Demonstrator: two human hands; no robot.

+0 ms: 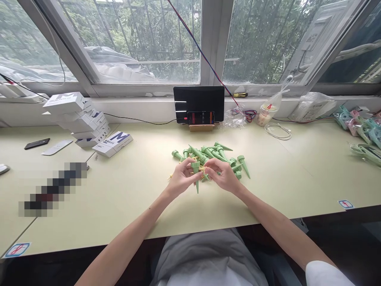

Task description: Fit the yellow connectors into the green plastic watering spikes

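Closest to me, my forearms reach out over the edge of the pale table. My left hand is curled closed around a green spike, which I hold upright just above the tabletop, wide collar on top and tip pointing down. My right hand meets it from the other side, fingers bunched narrow at the collar, where a small yellow piece shows. I cannot tell whether those fingers actually grip anything.

Just behind my hands lies a loose pile of green spikes, lying crisscross on the table, some touching my right knuckles.

Further back, a phone rests sideways on a small stand, leaning against a dark tablet. To the left stands a slanting stack of white boxes, and to the right a coiled white cable lies near some plastic bags. At the far right edge sits a heap of pastel clothes pegs. Beyond it all, the window shows green leaves.
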